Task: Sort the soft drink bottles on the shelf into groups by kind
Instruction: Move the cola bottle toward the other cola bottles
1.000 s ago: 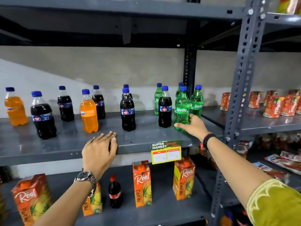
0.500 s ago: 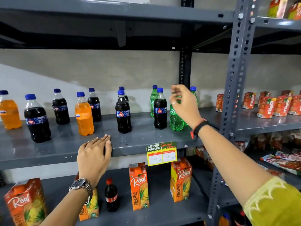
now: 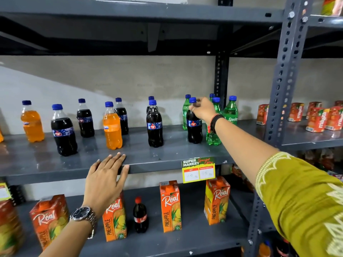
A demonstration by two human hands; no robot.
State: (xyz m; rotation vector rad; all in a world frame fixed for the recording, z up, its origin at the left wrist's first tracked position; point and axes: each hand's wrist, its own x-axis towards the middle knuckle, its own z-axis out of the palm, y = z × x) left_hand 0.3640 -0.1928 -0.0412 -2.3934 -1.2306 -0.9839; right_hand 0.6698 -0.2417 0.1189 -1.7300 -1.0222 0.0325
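Observation:
On the grey middle shelf (image 3: 167, 153) stand blue-capped bottles. Among the green bottles (image 3: 231, 111) at the right stands one dark cola bottle (image 3: 194, 129), and my right hand (image 3: 203, 109) is closed on its neck, just under the cap. A green bottle (image 3: 213, 139) stands beside it, partly hidden by my wrist. Further left are another cola bottle (image 3: 155, 125), an orange bottle (image 3: 112, 127), more cola bottles (image 3: 64, 132) and a second orange bottle (image 3: 32, 122). My left hand (image 3: 105, 180) lies flat on the shelf's front edge, holding nothing.
A yellow price tag (image 3: 198, 169) hangs from the shelf edge. Below stand orange juice cartons (image 3: 170, 206) and a small red-capped cola bottle (image 3: 140, 216). A grey upright post (image 3: 284, 71) separates the right bay, where red juice packs (image 3: 317, 119) stand.
My right hand let go of the front green bottle, rose, moved left, and now closes on the neck of the cola bottle among the green ones. My left hand stayed on the shelf edge.

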